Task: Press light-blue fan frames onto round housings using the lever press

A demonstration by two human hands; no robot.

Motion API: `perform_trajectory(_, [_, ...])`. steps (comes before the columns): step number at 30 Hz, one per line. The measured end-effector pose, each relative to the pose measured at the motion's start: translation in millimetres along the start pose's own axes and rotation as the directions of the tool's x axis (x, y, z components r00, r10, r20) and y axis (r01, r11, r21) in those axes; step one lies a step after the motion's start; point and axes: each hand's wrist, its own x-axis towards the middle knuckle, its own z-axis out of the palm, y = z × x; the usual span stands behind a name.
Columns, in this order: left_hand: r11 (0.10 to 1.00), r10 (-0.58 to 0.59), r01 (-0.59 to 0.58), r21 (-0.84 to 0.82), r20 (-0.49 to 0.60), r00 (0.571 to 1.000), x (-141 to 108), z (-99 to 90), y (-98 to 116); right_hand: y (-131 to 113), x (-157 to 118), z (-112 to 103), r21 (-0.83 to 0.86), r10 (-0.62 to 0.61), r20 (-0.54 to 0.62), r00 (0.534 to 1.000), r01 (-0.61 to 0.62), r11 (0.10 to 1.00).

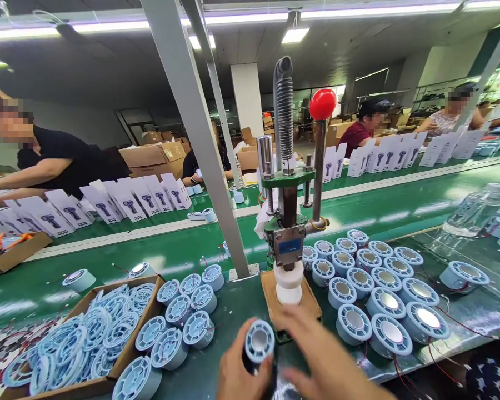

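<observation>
Blue round housing [260,340], lower side obscured, is pinched between thumb and fingers of the left hand [238,369]; the right hand [319,345] is blurred, fingers spread, empty.

Cannot read any word or number with certainty. Can find dark lettering [135,216] under a printed device picture [130,206] on the left row of white boxes [119,195], far side, but too small to make out. Can see similar, equally unreadable, on the right row of white boxes [385,154]. Can also spot a blue label [289,246] on the lever press [289,205], too blurred to decipher.
</observation>
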Motion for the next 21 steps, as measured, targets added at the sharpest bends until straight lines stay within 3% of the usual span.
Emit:
perform_trajectory(2, [1.0, -0.001, 0.0, -0.027, -0.008, 1.0, 23, -12.7, 27, -20, 49, -73, -0.112, -0.064, -0.228, 0.971, 0.039, 0.993])
perform_trajectory(3, [0.998, 0.023, -0.024, -0.051, -0.016, 1.0, 34, -15.6, 39, -28, 78, -109, -0.175, -0.138, -0.348, 0.927, 0.08, 0.981])
perform_trajectory(5, [0.987, 0.09, -0.089, -0.13, 0.004, 0.996, 53, -13.1, 60, -36, 139, -168, -0.307, -0.268, -0.538, 0.799, 0.11, 0.945])
perform_trajectory(7, [0.966, 0.153, -0.139, -0.218, 0.047, 0.987, 68, -2.1, 72, -31, 192, -206, -0.328, -0.266, -0.674, 0.689, 0.043, 0.944])
perform_trajectory(9, [0.945, 0.2, -0.168, -0.282, 0.089, 0.976, 78, 12.2, 77, -17, 230, -221, -0.248, -0.206, -0.739, 0.642, 0.026, 0.968])
perform_trajectory(10, [0.936, 0.219, -0.178, -0.302, 0.107, 0.97, 82, 19.1, 78, -9, 243, -223, -0.193, -0.178, -0.74, 0.649, 0.049, 0.98])
perform_trajectory(15, [0.919, 0.26, -0.19, -0.346, 0.167, 0.951, 85, 38.8, 77, 4, 264, -218, 0.102, -0.035, -0.651, 0.758, 0.132, 0.986])
perform_trajectory(18, [0.924, 0.269, -0.202, -0.324, 0.177, 0.947, 79, 30.6, 78, -11, 244, -228, 0.218, 0.037, -0.596, 0.802, 0.118, 0.969])
perform_trajectory(21, [0.943, 0.249, -0.222, -0.247, 0.083, 0.965, 79, -7.8, 74, -23, 180, -226, 0.105, -0.109, -0.596, 0.796, 0.212, 0.972])
